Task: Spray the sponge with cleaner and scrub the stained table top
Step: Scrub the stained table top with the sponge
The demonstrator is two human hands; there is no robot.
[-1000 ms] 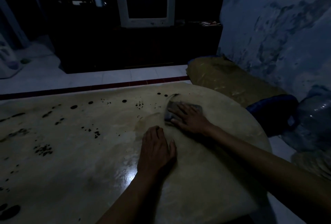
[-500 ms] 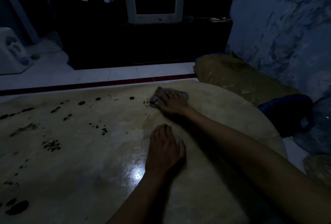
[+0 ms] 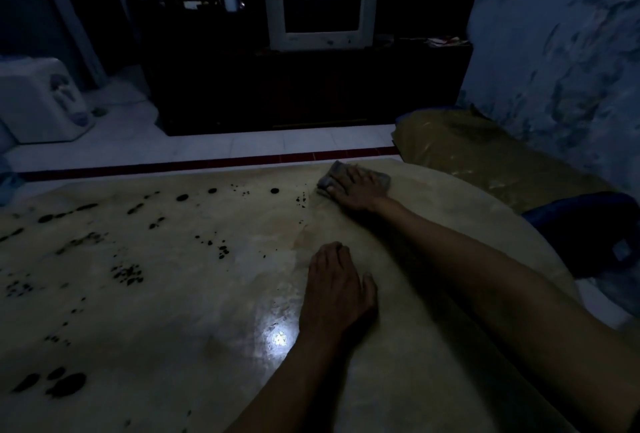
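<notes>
The worktop [image 3: 145, 311], a broad pale sheet of a surface, fills most of the room in front of the person, and the job looks to be at the scrubbing step: no spray bottle shows anywhere, and the cleaning is under way at the far right. Dark stains [image 3: 131, 273] lie scattered from nine o'clock round to twelve, with bigger blots near seven, so by my reckoning most of the task remains; the patch toward three o'clock looks wiped. The next move calls for dragging the sponge leftward toward the nearest specks just beside it at eleven, pressing hard and keeping it flat. The left hand [image 3: 334, 297] rests palm-down near the middle, fingers straight and together, holding nothing, a brace only. The right hand [image 3: 356, 190] reaches out to one o'clock near the far edge, its grip spread flat with fingers pressing on the grey sponge [image 3: 329, 178], corners poking out either side.
</notes>
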